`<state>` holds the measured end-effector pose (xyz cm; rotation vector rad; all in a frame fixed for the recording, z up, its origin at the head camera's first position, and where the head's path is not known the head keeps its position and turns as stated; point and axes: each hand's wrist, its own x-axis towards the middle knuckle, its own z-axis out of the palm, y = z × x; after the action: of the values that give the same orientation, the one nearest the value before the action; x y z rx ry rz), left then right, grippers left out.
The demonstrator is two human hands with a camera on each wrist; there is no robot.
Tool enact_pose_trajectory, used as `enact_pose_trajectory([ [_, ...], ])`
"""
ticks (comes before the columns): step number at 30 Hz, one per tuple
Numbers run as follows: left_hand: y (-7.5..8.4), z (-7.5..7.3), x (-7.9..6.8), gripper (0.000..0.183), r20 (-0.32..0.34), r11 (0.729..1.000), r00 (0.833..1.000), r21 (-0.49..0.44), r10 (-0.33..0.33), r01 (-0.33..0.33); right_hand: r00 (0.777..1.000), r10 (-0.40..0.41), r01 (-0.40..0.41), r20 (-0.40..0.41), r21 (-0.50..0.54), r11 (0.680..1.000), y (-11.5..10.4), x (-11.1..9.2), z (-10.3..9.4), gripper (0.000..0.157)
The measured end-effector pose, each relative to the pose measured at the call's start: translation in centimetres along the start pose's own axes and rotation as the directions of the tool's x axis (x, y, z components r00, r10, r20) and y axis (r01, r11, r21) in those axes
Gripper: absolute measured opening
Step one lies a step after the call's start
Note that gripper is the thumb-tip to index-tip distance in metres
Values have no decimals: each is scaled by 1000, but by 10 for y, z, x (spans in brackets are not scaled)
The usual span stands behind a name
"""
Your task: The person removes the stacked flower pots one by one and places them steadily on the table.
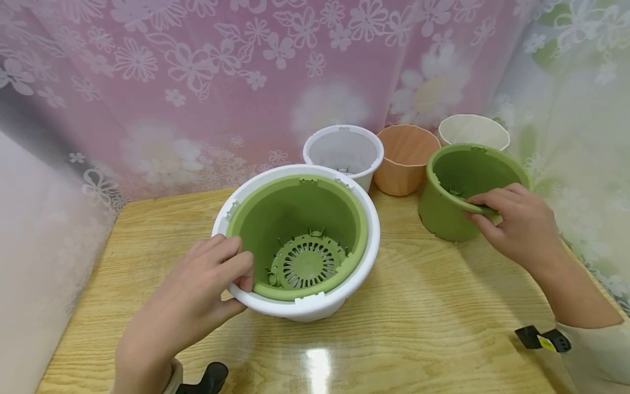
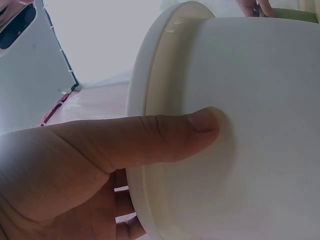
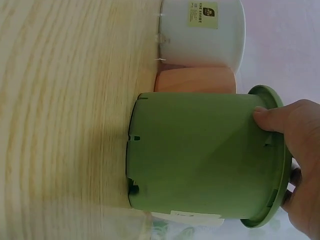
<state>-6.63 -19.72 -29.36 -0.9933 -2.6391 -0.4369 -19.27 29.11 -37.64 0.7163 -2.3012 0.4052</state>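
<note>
A white plastic pot (image 1: pixel 372 235) with a green pot (image 1: pixel 305 205) nested inside stands at the middle of the table; slots pierce the green pot's bottom. My left hand (image 1: pixel 197 290) grips the near-left rim, fingers over the edge, thumb (image 2: pixel 170 139) flat against the white outer wall. Some fingertips are hidden. On the right, my right hand (image 1: pixel 521 221) holds the near rim of a second green pot (image 1: pixel 445 216), thumb outside and fingers reaching in. In the right wrist view this green pot (image 3: pixel 200 150) stands upright, its base on or very close to the table.
Behind stand another white pot (image 1: pixel 342 150), an orange faceted pot (image 1: pixel 398 178) and a cream pot (image 1: pixel 473 134), close together by the curtain (image 1: pixel 236 82). The white pot carries a yellowish label (image 3: pixel 202 15). Wood-grain table (image 1: pixel 433 323) lies beneath everything.
</note>
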Motion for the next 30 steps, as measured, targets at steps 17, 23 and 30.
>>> enact_pose_trajectory([
  [17, 0, 2, 0, 42, -70, 999, 997, 6, 44, -44, 992, -52, 72, -116, 171, 983, -65, 49, -10, 49],
  [23, 1, 1, -1, 39, -35, 1000, 999, -6, 19, -20, 968, -152, 206, -199, 287, 936, -120, 73, -12, 44],
  [30, 1, 1, 0, 43, -35, 1000, 999, -7, 15, -16, 933, -239, 330, -268, 377, 865, -168, 88, -9, 42],
])
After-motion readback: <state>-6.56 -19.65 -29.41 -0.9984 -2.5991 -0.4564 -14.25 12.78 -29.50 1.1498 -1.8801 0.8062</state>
